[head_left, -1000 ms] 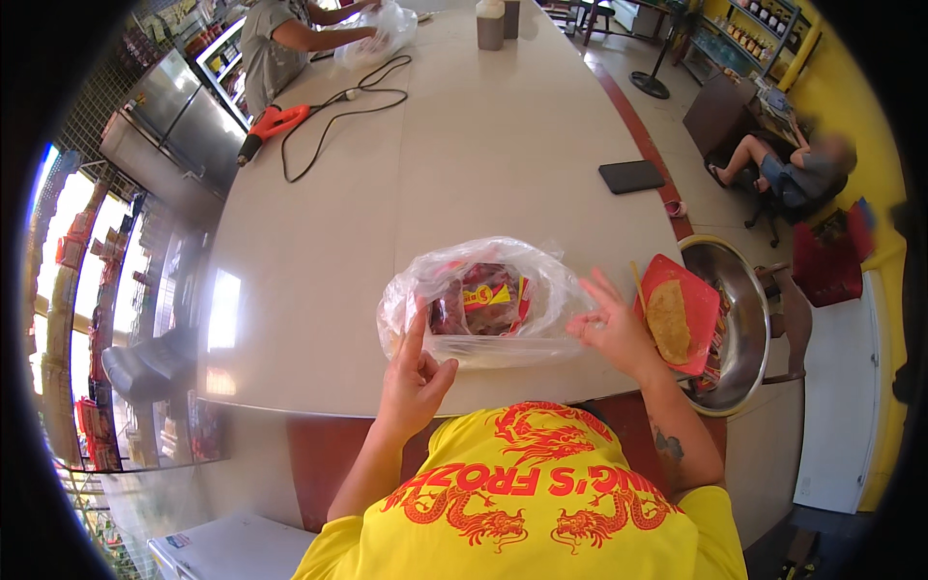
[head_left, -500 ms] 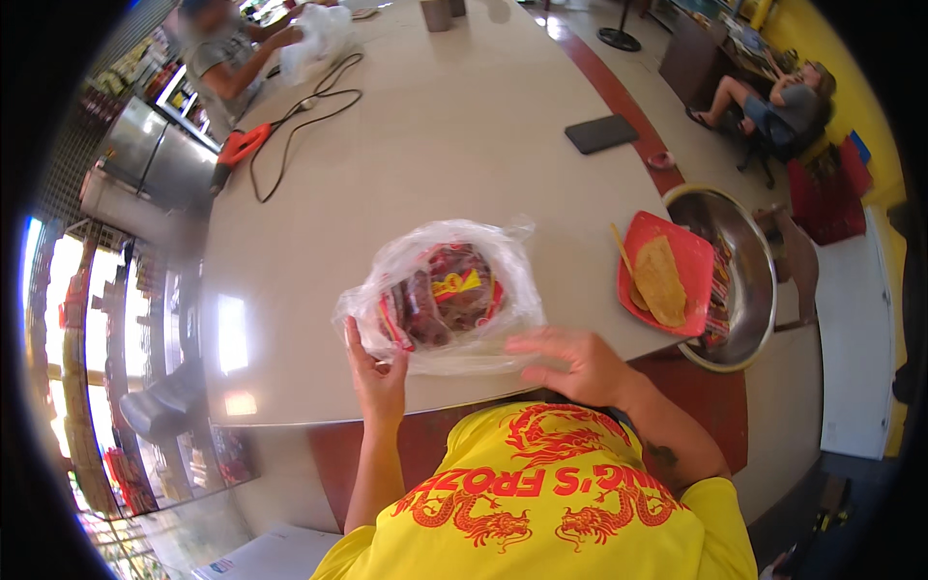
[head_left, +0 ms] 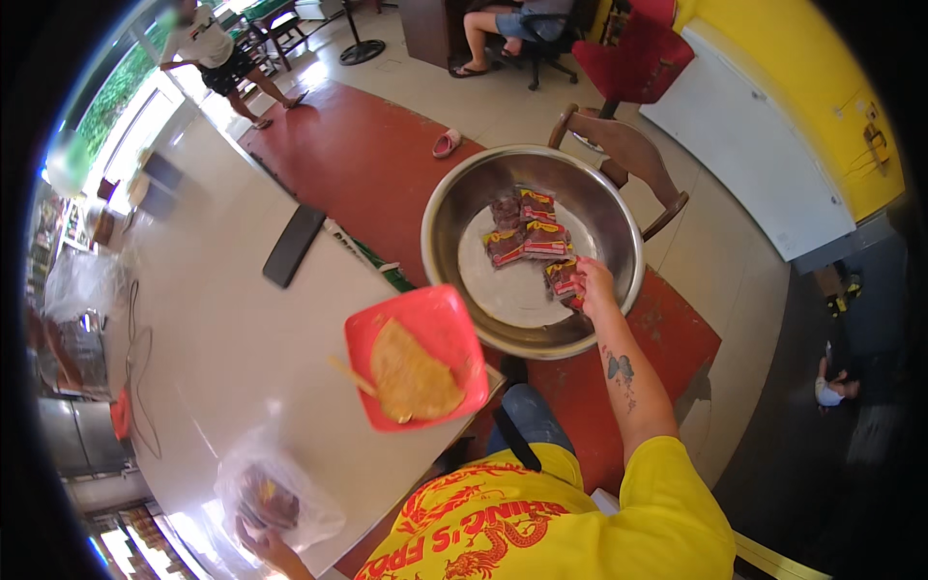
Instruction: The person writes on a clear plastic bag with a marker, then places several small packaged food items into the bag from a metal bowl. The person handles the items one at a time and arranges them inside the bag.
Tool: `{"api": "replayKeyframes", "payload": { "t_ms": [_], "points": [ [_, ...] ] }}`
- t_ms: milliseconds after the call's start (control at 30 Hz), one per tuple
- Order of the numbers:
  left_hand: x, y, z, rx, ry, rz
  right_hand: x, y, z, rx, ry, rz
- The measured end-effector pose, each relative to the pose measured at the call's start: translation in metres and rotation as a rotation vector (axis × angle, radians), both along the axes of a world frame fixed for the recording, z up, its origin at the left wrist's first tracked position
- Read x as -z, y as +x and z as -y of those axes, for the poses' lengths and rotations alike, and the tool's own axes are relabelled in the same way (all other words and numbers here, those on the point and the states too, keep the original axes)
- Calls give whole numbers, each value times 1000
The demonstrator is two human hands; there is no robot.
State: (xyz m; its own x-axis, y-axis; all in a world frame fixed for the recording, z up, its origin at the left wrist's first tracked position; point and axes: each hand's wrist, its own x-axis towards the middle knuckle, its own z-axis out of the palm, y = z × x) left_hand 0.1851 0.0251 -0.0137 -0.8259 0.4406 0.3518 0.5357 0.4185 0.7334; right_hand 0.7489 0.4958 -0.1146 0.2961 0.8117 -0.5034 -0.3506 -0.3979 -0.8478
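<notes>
Inside a large steel basin [head_left: 440,246] on the right, my right hand [head_left: 597,288] pinches a small red-and-yellow packet [head_left: 561,280] with dark contents. Several similar packets [head_left: 527,237] lie flat in a cluster beside it on the basin floor. On the table at the lower left, my left hand [head_left: 263,549] grips the near edge of a clear plastic bag [head_left: 314,498]. Packets of the same dark, red and yellow look [head_left: 269,501] show through the bag. My left fingertips are partly lost against the film.
A red square plate [head_left: 471,353] with a flat tan piece and a stick stands at the table edge, between bag and basin. A dark phone [head_left: 294,246] lies farther off. A wooden chair [head_left: 638,159] adjoins the basin. Other people [head_left: 208,48] are in the background.
The view has swung to the right. My right hand has left the plastic bag, reached into the basin and taken hold of a packet. My left hand has stayed at the bag.
</notes>
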Motion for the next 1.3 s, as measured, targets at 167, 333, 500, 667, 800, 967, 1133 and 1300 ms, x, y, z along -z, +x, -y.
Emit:
{"api": "replayKeyframes", "payload": {
  "t_ms": [167, 333, 500, 667, 800, 967, 1133, 1300],
  "points": [
    [-3, 36, -49, -160, -326, 40, 112, 86, -51, 10, -390, -8],
    [0, 67, -82, -305, -573, 231, 216, 130, -105, -309, -468, 717],
    [-12, 75, -67, -427, -729, 351, 259, 130, -125, -651, -601, 1186],
    [-53, 56, -44, -525, -758, 427, 252, 132, -133, -916, -685, 737],
    [-69, 41, -34, -555, -713, 477, 235, 130, -110, -708, -570, 412],
    [-52, 23, -5, -621, -483, 367, 189, 121, -61, -485, -267, 510],
    [-16, -4, 24, -396, -189, 451, 86, 113, -38, -354, -123, 139],
    [-13, 8, 2, -106, -86, 500, -71, 4, -18, -455, 278, -34]
  ]
}}
